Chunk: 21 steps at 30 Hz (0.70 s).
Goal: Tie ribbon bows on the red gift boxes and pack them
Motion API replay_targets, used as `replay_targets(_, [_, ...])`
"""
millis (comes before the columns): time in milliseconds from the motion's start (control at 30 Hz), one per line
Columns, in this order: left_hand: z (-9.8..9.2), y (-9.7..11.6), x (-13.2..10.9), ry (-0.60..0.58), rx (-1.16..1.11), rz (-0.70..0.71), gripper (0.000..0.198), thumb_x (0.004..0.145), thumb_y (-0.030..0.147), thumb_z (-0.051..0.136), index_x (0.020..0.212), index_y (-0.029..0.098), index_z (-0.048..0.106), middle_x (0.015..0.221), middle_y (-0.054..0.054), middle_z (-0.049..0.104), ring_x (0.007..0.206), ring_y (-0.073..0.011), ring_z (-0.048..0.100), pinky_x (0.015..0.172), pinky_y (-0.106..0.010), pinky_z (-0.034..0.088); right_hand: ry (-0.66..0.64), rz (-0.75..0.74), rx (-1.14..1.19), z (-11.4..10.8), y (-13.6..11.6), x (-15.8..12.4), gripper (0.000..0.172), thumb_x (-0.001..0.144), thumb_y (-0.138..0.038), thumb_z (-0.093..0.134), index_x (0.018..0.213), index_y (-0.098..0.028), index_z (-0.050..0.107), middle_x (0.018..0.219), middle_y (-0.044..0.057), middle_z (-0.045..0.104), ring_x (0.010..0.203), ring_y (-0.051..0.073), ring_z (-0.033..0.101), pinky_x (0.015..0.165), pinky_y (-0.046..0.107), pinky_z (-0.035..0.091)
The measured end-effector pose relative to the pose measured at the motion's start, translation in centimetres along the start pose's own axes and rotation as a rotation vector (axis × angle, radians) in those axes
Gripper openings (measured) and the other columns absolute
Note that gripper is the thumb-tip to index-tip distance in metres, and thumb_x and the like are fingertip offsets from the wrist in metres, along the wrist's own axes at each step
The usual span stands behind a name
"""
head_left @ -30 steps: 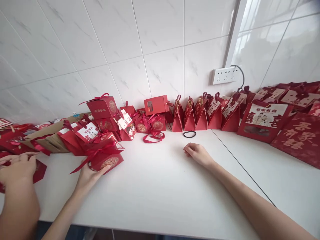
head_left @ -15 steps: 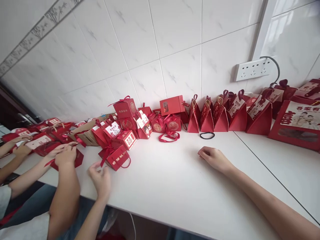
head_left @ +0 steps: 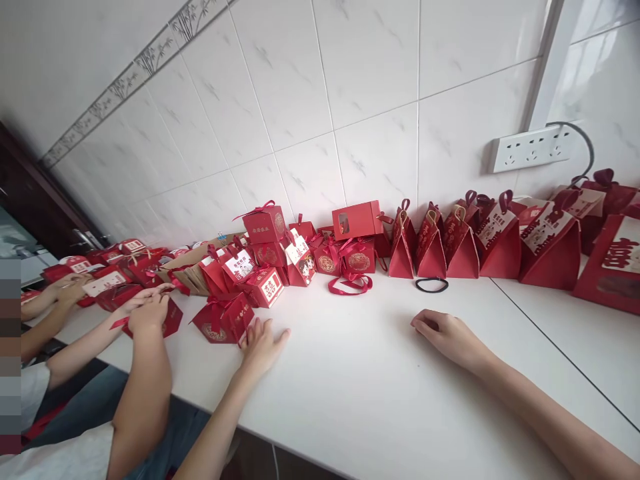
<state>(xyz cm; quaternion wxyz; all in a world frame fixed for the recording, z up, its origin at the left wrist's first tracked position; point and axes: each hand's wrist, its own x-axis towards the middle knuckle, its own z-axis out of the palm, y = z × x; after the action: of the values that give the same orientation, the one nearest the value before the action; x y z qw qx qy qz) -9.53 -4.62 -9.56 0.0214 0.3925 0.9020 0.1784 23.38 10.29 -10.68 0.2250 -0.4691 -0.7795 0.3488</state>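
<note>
My left hand (head_left: 263,343) lies flat on the white counter (head_left: 350,373) with fingers spread, its fingertips against a small red gift box with a ribbon (head_left: 223,320). It holds nothing. My right hand (head_left: 450,337) rests palm down on the counter with fingers loosely curled under and nothing in them. A black hair band (head_left: 431,285) lies just beyond it. Behind runs a row of red gift boxes (head_left: 320,247) and red triangular gift bags (head_left: 430,247) along the tiled wall.
Other people's hands (head_left: 147,310) handle a flat red piece at the left, with more hands (head_left: 65,290) further left over red packets. Larger red bags (head_left: 550,247) stand at the right. A white socket strip (head_left: 530,148) hangs on the wall.
My left hand has let go of the ribboned red box, which now sits on the counter, and lies flat beside it. My right hand has stayed put. The view has swung left.
</note>
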Motion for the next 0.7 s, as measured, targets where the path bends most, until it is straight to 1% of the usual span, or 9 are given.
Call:
replay_targets(100, [-0.3,-0.5,-0.5,-0.033,0.048,0.037,0.044,0.087,0.036,0.045,0.126,0.017,0.05,0.149,-0.02,0.037,0.141,-0.0341,0.03,0.111,-0.063,0.016,0.004,-0.01,-0.028,0.0,-0.1,-0.1,0.023,0.076,-0.037,0.041,0.07,-0.024,0.059,0.072,0.003,0.069,0.063,0.021,0.061,0.059,0.03,0.044])
replay_targets(167, [-0.3,-0.6,-1.1,-0.032,0.067,0.068,0.04,0.088,0.033,0.043,0.124,0.019,0.052,0.147,-0.016,0.041,0.14,-0.0301,0.033,0.112,-0.061,0.017,-0.002,-0.009,-0.044,0.1,-0.2,-0.1,0.025,0.077,-0.038,0.04,0.071,-0.024,0.06,0.072,0.003,0.07,0.063,0.021,0.062,0.058,0.03,0.044])
replay_targets(267, [0.0,-0.8,-1.8,0.003,0.085,0.095,0.035,0.088,0.029,0.043,0.12,0.019,0.055,0.144,-0.014,0.045,0.138,-0.0279,0.037,0.113,-0.059,0.017,-0.025,0.01,-0.07,0.0,-0.3,-0.1,0.029,0.078,-0.041,0.038,0.074,-0.024,0.061,0.075,0.003,0.07,0.065,0.021,0.062,0.06,0.03,0.045])
replay_targets(367, [0.3,-1.0,-2.2,0.04,0.086,0.121,0.031,0.088,0.026,0.044,0.115,0.02,0.057,0.142,-0.013,0.048,0.136,-0.0279,0.04,0.113,-0.061,0.015,-0.055,0.04,-0.088,0.0,-0.3,-0.2,0.031,0.079,-0.042,0.035,0.076,-0.024,0.06,0.077,0.003,0.069,0.067,0.021,0.062,0.062,0.03,0.046])
replay_targets(433, [0.4,-1.2,-2.1,0.067,0.079,0.144,0.03,0.087,0.024,0.045,0.114,0.02,0.058,0.143,-0.014,0.047,0.138,-0.0288,0.037,0.113,-0.063,0.011,-0.069,0.055,-0.096,0.0,-0.2,-0.2,0.031,0.079,-0.042,0.034,0.077,-0.024,0.06,0.078,0.003,0.069,0.069,0.021,0.062,0.063,0.03,0.046])
replay_targets(500, [0.3,-1.8,-1.6,0.087,0.062,0.183,0.031,0.085,0.023,0.047,0.114,0.02,0.058,0.146,-0.012,0.045,0.141,-0.028,0.032,0.116,-0.059,0.01,-0.076,0.064,-0.102,0.0,-0.2,-0.2,0.031,0.079,-0.043,0.034,0.079,-0.024,0.059,0.08,0.003,0.069,0.071,0.021,0.062,0.064,0.03,0.046])
replay_targets(600, [-0.4,-3.3,-0.2,0.128,0.018,0.217,0.032,0.082,0.022,0.051,0.113,0.021,0.06,0.147,-0.008,0.043,0.14,-0.0256,0.034,0.118,-0.047,0.02,-0.082,0.068,-0.108,0.1,-0.1,-0.1,0.032,0.08,-0.043,0.033,0.08,-0.024,0.059,0.082,0.003,0.069,0.072,0.021,0.062,0.065,0.03,0.046])
replay_targets(633, [-0.8,-3.9,0.4,0.155,0.001,0.2,0.032,0.081,0.021,0.051,0.112,0.021,0.06,0.146,-0.009,0.044,0.139,-0.0264,0.037,0.117,-0.045,0.025,-0.083,0.065,-0.112,0.1,-0.1,-0.1,0.032,0.08,-0.044,0.033,0.081,-0.024,0.059,0.082,0.003,0.069,0.072,0.021,0.062,0.066,0.031,0.046])
replay_targets(700, [-1.5,-5.3,1.5,0.22,-0.031,0.138,0.032,0.08,0.02,0.049,0.11,0.017,0.06,0.143,-0.014,0.045,0.135,-0.0302,0.042,0.113,-0.047,0.034,-0.081,0.057,-0.118,0.1,-0.1,-0.1,0.033,0.08,-0.045,0.033,0.08,-0.024,0.059,0.082,0.004,0.069,0.072,0.022,0.062,0.066,0.031,0.046])
